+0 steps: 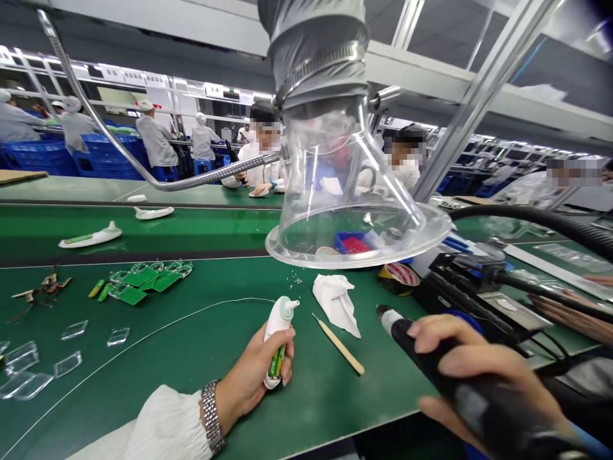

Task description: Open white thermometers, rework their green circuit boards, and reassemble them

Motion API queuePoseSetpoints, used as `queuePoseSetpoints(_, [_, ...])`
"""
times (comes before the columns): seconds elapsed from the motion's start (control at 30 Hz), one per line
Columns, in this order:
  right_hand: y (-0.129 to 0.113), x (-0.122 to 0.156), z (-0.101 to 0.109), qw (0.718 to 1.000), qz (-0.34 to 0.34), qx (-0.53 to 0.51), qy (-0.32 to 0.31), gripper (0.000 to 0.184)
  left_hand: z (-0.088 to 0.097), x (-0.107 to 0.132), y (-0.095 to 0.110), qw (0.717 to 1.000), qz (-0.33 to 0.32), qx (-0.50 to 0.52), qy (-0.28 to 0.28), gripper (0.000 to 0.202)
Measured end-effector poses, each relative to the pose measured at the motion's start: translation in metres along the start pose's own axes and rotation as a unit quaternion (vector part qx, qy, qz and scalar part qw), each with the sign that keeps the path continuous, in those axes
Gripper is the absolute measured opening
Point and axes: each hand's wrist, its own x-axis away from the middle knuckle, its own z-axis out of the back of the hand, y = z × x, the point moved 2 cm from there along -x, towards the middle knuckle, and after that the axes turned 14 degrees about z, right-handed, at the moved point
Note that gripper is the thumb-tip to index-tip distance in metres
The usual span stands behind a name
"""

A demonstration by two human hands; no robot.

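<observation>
Left hand (251,377) curls shut around a white housing (278,326) above the green mat (325,396); right hand (460,364) grips a black iron (498,399). One slip, and the iron's tip (384,314) could scorch the housing.

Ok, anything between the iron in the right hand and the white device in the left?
Yes: a crumpled white cloth and a wooden stick lie on the green mat between the black soldering iron in the right hand and the white plastic device in the left hand. The clear fume hood hangs above.
</observation>
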Motion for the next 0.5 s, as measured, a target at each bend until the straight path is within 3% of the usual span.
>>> queuePoseSetpoints(0.07, [0.009, 0.018, 0.006, 0.993, 0.023, 0.047, -0.105, 0.021, 0.001, 0.001, 0.002, 0.999, 0.009, -0.021, 0.028, 0.024])
queuePoseSetpoints(0.13, [0.020, 0.041, 0.007, 0.973, 0.023, 0.124, -0.191, 0.026, 0.002, 0.003, 0.004, 0.998, 0.025, -0.029, 0.051, 0.027])
queuePoseSetpoints(0.33, [0.055, 0.104, -0.010, 0.967, 0.032, 0.159, -0.194, 0.039, -0.003, 0.013, 0.006, 0.998, 0.027, 0.022, 0.049, 0.028])
queuePoseSetpoints(0.5, [0.065, 0.118, -0.011, 0.952, 0.033, 0.191, -0.237, 0.054, -0.007, 0.030, -0.002, 0.986, 0.038, 0.140, 0.078, 0.015])
